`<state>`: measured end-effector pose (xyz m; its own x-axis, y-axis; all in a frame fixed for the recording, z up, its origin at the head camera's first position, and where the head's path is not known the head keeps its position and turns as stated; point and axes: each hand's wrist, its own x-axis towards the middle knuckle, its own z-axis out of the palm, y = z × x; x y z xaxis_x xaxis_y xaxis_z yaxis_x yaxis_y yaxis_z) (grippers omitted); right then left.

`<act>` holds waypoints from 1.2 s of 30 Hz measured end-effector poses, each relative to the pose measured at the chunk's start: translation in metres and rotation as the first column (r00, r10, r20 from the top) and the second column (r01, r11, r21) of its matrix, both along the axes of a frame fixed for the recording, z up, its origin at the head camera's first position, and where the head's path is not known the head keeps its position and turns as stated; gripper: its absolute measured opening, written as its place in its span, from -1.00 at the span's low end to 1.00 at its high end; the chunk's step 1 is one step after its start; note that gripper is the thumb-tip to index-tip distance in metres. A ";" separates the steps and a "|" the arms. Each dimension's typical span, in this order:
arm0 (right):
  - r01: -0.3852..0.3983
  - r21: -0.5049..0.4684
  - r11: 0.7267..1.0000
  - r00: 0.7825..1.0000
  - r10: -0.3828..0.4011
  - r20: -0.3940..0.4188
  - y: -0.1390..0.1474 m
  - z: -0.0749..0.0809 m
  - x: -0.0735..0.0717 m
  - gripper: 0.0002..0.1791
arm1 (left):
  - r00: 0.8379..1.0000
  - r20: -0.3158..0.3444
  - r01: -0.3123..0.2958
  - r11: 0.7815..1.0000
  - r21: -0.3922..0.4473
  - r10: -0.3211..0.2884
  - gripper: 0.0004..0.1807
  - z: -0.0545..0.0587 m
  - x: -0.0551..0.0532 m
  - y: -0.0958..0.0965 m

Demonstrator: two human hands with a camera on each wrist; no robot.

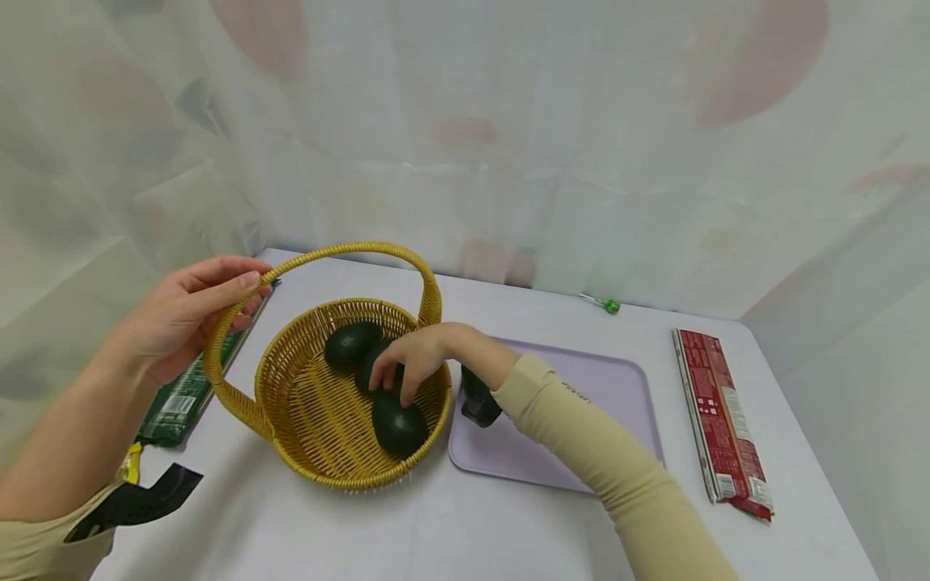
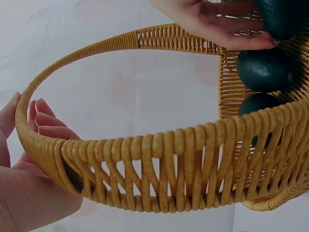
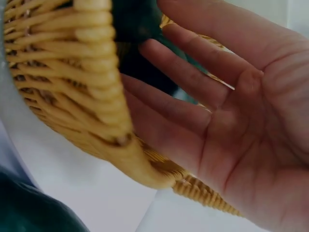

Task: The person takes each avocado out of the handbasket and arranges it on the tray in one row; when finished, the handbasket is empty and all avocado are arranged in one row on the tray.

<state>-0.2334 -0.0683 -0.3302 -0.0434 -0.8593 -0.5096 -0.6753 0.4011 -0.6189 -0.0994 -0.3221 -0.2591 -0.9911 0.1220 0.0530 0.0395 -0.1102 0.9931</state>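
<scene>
A yellow wicker basket (image 1: 320, 420) with a tall arched handle stands on the table. My left hand (image 1: 192, 311) holds its handle (image 1: 349, 250) at the left side, thumb on one side and fingers on the other. Inside, several dark green avocados lie along the right half: one at the back (image 1: 353, 345), one at the front (image 1: 400, 426), another partly hidden between them. My right hand (image 1: 417, 359) reaches over the basket's right rim, its fingertips at the front avocado. In the right wrist view the fingers (image 3: 193, 63) are nearly straight, with the palm bare.
A lilac tray (image 1: 581, 420) lies right of the basket, with a dark green object (image 1: 479, 399) partly under my right forearm. A red packet (image 1: 722, 420) lies at the right, a green packet (image 1: 185, 399) at the left. A green lollipop (image 1: 610, 306) is near the back edge.
</scene>
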 end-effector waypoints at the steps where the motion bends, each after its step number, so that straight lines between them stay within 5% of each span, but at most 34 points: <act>1: -0.003 0.004 1.000 1.000 0.003 0.006 -0.001 -0.001 0.000 -0.42 | 1.000 -0.001 0.001 1.000 -0.001 -0.001 -0.76 0.000 0.000 0.000; 14: 0.003 0.013 1.000 0.987 -0.005 0.158 -0.017 -0.009 0.008 -0.35 | 1.000 0.002 -0.031 0.999 0.010 0.031 -0.75 0.001 0.001 0.001; 24: -0.109 0.052 0.993 0.987 0.102 0.125 -0.033 -0.011 0.019 -0.50 | 1.000 0.001 -0.007 1.000 0.013 0.007 -0.75 0.001 0.002 0.002; 36: -0.102 0.272 0.957 0.974 0.041 0.222 -0.041 -0.006 0.024 -0.54 | 1.000 0.002 -0.027 1.000 0.002 0.027 -0.75 0.002 0.002 0.004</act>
